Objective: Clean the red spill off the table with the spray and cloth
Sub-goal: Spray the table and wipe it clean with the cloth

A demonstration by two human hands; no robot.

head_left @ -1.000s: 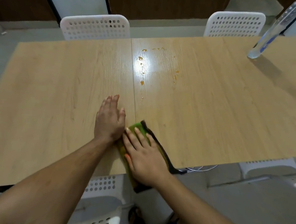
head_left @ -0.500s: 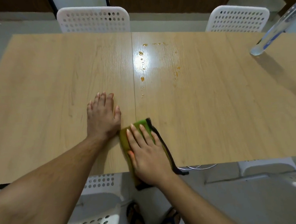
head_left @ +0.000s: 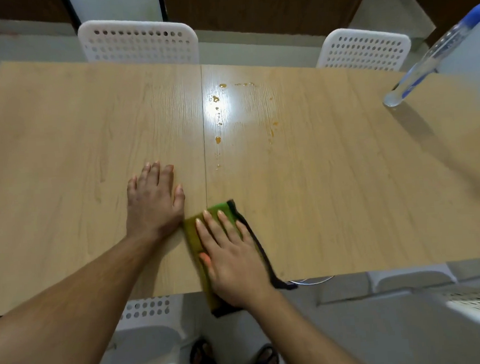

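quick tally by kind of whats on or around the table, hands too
hands: 2, left hand, right hand
green cloth: 1
spray bottle: 1
white perforated chairs at the far side: 2
total: 6

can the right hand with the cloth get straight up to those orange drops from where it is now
Probably yes. The right hand lies flat on the green cloth at the near edge, and only bare table shows between it and the drops. The left hand rests off to the side.
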